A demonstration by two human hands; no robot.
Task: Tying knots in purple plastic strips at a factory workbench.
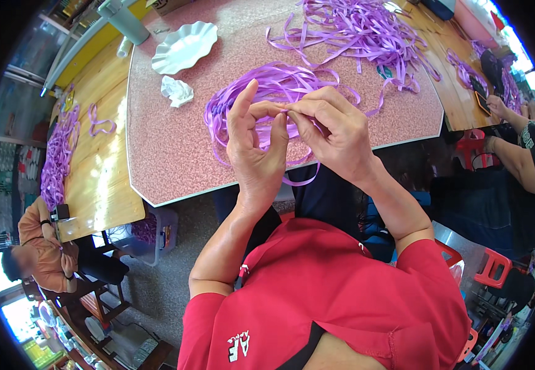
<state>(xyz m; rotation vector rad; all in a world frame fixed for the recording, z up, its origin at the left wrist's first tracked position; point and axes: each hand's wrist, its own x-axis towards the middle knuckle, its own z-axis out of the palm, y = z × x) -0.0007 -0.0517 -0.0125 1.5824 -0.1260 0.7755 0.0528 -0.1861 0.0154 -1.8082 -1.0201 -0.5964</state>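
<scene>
Above the near edge of a pink speckled tabletop [175, 142], my two hands meet at their fingertips. My left hand [256, 145] has its thumb and a finger brought together around a purple ribbon [304, 180], another finger pointing up. Thumb and fingers of my right hand [338, 132] pinch the same narrow ribbon close by; the exact bit between the fingertips is too small to make out. Loops of it hang below my hands. Just beyond them lies a looped bundle of purple ribbons [267, 80], with small darker purple pieces at its left end.
A larger tangled heap of purple ribbons [360, 31] lies at the far right of the tabletop. Far left are a white wavy-edged dish [185, 48], a crumpled white tissue [176, 91] and a grey-green bottle [124, 21]. People sit at wooden tables on both sides, with more ribbons.
</scene>
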